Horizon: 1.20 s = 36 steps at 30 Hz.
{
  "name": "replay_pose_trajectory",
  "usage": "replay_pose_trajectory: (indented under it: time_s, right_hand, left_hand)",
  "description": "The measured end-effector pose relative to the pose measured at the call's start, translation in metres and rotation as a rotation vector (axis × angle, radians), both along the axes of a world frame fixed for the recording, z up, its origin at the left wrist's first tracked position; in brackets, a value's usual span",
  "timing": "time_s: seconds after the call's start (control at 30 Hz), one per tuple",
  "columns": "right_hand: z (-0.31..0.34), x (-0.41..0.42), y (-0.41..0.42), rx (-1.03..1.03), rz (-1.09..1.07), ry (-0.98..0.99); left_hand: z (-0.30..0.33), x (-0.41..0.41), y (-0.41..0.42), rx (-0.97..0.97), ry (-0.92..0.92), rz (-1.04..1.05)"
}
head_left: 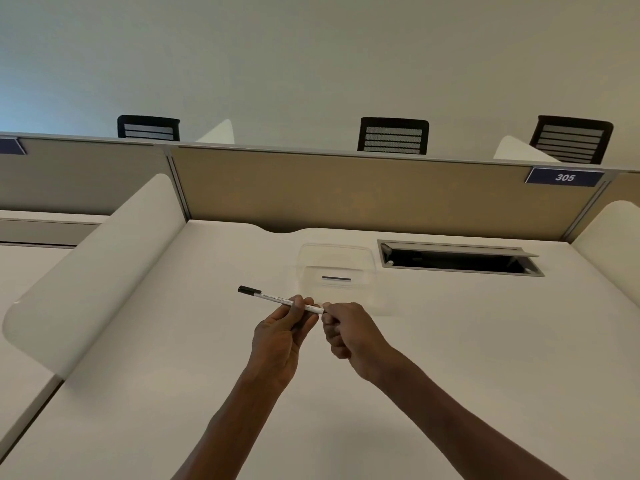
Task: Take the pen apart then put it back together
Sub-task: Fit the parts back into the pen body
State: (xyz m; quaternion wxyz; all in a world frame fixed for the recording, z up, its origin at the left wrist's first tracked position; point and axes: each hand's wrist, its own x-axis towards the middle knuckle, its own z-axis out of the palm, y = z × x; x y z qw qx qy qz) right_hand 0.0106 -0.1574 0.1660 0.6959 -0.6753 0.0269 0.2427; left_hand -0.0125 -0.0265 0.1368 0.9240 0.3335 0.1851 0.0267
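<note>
A slim white pen (273, 299) with a black end at its left tip is held above the white desk (173, 393), lying almost level and pointing left. My left hand (280, 337) pinches the barrel near its middle between thumb and fingers. My right hand (349, 334) grips the pen's right end with curled fingers, and that end is hidden inside the fist. Both hands meet at the centre of the view.
A clear plastic container (337, 268) stands just behind the hands. An open cable hatch (457, 259) is set in the desk at the back right. White side dividers (97, 268) and a tan back panel (363, 192) enclose the desk.
</note>
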Motion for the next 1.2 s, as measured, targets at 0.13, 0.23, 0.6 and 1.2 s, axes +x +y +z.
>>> replay_pose_trajectory:
  time_s: [0.13, 0.23, 0.6, 1.2]
  right_hand:
    - [0.002, 0.002, -0.002, -0.192, 0.032, -0.241]
    - [-0.005, 0.006, -0.010, -0.709, 0.084, -0.830]
    - [-0.011, 0.008, -0.008, -0.768, 0.121, -1.051]
    - [-0.007, 0.011, -0.016, -1.134, 0.284, -1.420]
  left_hand:
    - [0.004, 0.000, -0.001, 0.001, -0.002, 0.029]
    - [0.006, 0.001, -0.003, -0.002, 0.017, 0.056]
    - [0.006, 0.001, -0.002, -0.008, 0.040, 0.042]
    - [0.010, -0.001, 0.000, -0.019, 0.042, 0.048]
